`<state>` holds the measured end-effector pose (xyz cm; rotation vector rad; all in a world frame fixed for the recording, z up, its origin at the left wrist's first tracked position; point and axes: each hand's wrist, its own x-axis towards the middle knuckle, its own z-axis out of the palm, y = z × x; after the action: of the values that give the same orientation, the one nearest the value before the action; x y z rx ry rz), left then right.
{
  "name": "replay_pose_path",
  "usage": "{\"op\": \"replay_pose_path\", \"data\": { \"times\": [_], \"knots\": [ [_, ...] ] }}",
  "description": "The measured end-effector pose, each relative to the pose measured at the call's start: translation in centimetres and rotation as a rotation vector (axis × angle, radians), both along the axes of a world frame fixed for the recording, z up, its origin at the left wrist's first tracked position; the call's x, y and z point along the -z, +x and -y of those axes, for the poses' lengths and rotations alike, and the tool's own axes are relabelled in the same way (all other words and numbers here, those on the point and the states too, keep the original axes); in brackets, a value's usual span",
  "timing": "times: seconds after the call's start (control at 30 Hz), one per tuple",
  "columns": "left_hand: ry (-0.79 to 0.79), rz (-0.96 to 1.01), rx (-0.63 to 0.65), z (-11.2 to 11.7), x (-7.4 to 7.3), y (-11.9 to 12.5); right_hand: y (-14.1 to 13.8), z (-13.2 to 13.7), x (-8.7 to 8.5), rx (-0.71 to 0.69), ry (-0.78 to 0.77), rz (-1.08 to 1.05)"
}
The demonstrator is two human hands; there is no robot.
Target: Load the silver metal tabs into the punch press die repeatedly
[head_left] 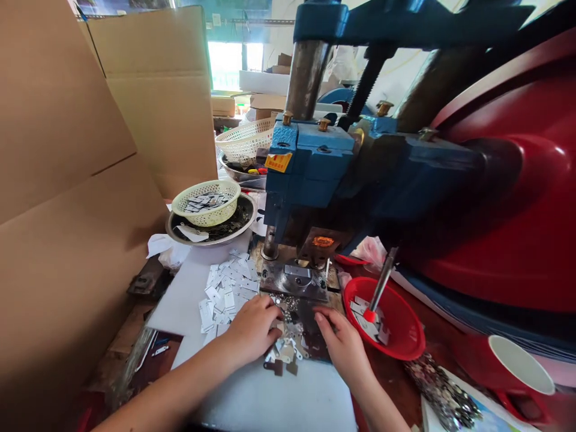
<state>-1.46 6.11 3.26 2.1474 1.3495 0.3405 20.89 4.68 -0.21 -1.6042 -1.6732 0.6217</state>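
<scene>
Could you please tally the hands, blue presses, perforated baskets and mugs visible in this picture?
Bare hands: 2
Blue press: 1
Perforated baskets: 2
Red mug: 1
Total: 6

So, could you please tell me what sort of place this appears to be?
Probably a metalworking shop: a blue machine press stands in front, flat pale pieces lie heaped beside it, and a red bowl holds similar ones.

Gap under press [310, 147] prob. v. tight
</scene>
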Motion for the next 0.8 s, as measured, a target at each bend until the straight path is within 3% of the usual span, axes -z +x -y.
{"op": "replay_pose_path", "data": {
  "times": [0.23, 0.4, 0.6, 0.8],
  "knots": [
    [-0.001, -0.034, -0.058, -0.7, 0.1, -0.1, 1.4, 0.0, -0.3, 0.048, 0.051, 0.106],
    [-0.01, -0.026, -0.077, -0.6, 0.1, -0.2, 2.5, -0.1, 0.7, 0.074, 0.095, 0.272],
    [-0.098, 0.053, -0.098, -0.2, -0.6, -0.3, 1.9, -1.1, 0.9, 0.031, 0.158, 0.446],
    [-0.091, 0.189, -0.118, -0.4, 0.0, -0.6, 1.1, -2.7, 0.2, 0.021, 0.242, 0.59]
  ]
}}
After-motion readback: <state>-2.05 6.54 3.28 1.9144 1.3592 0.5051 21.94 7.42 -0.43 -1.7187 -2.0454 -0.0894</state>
